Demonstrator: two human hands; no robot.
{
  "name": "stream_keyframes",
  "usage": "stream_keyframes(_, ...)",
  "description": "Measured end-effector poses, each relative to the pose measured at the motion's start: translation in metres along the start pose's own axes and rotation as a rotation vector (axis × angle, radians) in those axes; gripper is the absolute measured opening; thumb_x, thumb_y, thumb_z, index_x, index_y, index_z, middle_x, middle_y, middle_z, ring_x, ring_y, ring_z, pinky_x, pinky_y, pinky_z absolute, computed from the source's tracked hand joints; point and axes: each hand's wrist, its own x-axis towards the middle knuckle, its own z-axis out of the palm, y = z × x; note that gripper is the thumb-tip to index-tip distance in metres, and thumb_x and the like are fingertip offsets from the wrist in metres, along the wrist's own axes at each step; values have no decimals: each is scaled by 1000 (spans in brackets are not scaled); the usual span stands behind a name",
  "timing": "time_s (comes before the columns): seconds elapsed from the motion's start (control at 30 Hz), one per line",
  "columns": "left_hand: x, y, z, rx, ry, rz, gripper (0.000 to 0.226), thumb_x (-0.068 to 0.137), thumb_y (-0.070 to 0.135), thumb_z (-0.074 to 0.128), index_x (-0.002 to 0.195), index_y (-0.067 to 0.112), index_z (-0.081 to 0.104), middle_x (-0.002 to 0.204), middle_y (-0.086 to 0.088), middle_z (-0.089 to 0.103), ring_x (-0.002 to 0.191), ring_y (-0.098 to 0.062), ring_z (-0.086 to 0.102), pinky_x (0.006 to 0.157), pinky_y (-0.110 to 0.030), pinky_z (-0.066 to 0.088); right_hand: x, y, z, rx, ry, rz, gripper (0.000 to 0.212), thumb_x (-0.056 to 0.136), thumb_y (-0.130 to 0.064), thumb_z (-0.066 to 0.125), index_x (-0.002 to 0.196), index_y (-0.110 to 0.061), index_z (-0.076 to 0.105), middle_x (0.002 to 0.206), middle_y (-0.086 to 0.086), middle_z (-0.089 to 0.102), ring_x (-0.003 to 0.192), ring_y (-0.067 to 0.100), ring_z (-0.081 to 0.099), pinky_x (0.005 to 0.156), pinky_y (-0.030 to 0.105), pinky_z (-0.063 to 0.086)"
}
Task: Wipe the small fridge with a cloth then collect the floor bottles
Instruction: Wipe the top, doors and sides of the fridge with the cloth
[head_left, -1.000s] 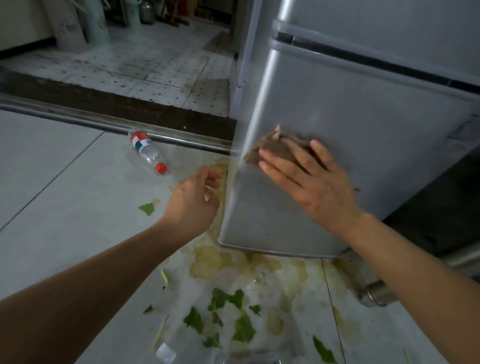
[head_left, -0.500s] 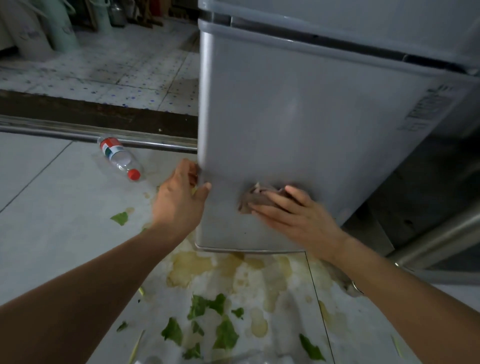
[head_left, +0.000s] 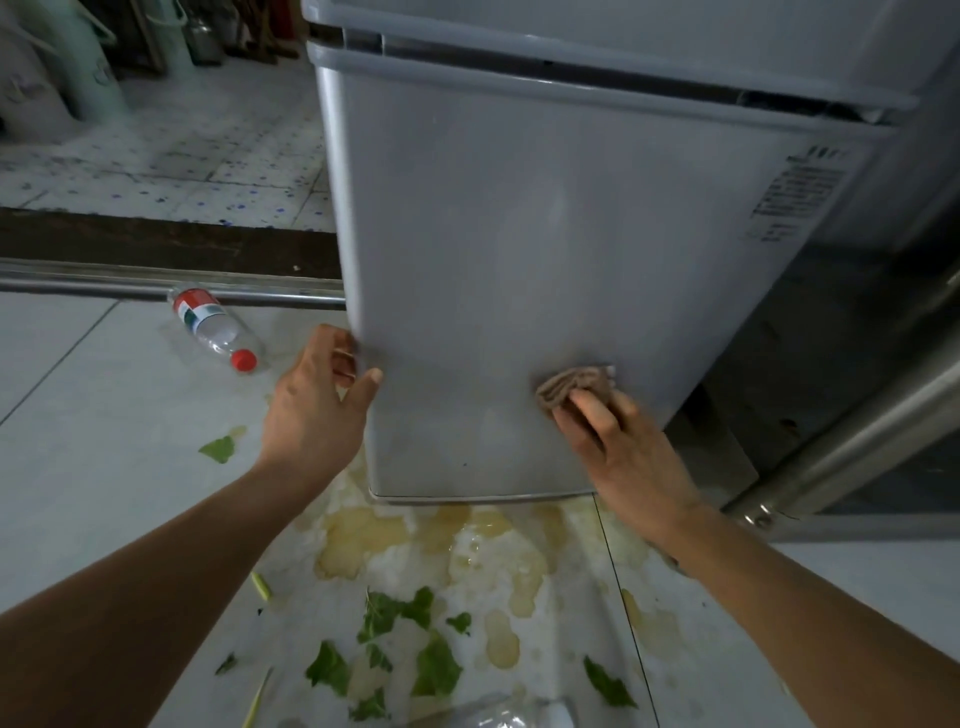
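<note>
Left hand: curled round fridge door's left edge
Right hand: presses cloth against door, low right
Bottle: lying far left on floor

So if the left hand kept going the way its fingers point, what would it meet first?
The fridge: the left hand already grips its lower left edge, fingers curled round the corner, so nothing lies between.

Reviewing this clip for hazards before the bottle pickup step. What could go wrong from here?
1. The yellowish spill and leaf scraps lie on the floor right below the fridge; stepping there could likely mean a slip.
2. The cloth under the right hand is near the door's lower edge; wiping lower may drag it into the spill.
3. The left hand grips the door's edge; the clear bottle behind it could roll if kicked.
</note>
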Motion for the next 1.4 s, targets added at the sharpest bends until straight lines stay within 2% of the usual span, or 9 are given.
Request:
stream_keyframes(0.13,-2,4,-1,0,-3,-1,25,91,25,57,110,13,46,97,-2,55,88,-22,52,80,-38,46,15,24,-23,13,100,24,46,81,1,54,124,-13,45,123,11,39,90,29,47,73,42,51)
stream_keyframes(0.33,-3,5,1,1,5,-2,25,92,25,56,112,13,46,98,0,53,89,-20,51,77,-35,42,36,44,-48,-87,370,446,25,89,1,53,113,-6,52,110,18,56,89,30,52,71,37,43)
stream_keyframes(0.5,-3,3,2,1,28,17,25,91,23,56,112,13,47,98,1,53,89,-19,51,78,-35,42,6,5,-8,84,73,680,27,91,-23,47,109,-3,47,103,21,55,84,34,53,71,38,46)
stream_keyframes(0.63,-4,3,1,-5,25,36,25,92,23,56,112,12,47,99,1,54,89,-17,51,77,-34,40,-12,-15,-5,210,11,714,29,79,-6,61,99,-7,39,106,23,53,74,37,61,53,34,53)
stream_keyframes(0.77,-1,-1,2,2,36,51,24,90,21,58,110,12,47,97,0,55,89,-18,53,77,-34,42,27,17,-33,187,224,1037,48,77,-3,67,118,-2,41,126,22,41,92,39,58,70,40,51)
stream_keyframes(0.9,-3,-2,3,9,49,64,24,91,22,57,110,11,48,98,0,54,88,-19,52,78,-36,45,48,40,-49,155,382,1101,45,84,-9,59,126,-3,43,130,18,42,101,33,57,75,43,53)
stream_keyframes(1.0,-3,-5,5,2,50,75,24,92,23,55,111,12,47,100,0,54,90,-19,53,77,-37,46,44,26,-33,154,338,1131,46,85,-9,56,127,-1,43,132,19,41,98,34,58,71,41,53)
stream_keyframes(1.23,-2,-5,4,0,36,85,23,91,25,55,110,15,47,102,-2,55,94,-22,55,81,-44,49,3,-7,0,479,-58,1435,43,88,-1,54,124,10,33,131,27,33,98,44,55,79,48,52)
stream_keyframes(1.4,-2,-6,2,18,22,107,23,91,25,54,111,13,47,101,-3,56,92,-23,55,78,-43,49,34,50,-38,543,245,1371,60,86,1,52,142,-3,31,141,17,35,125,30,46,106,34,37)
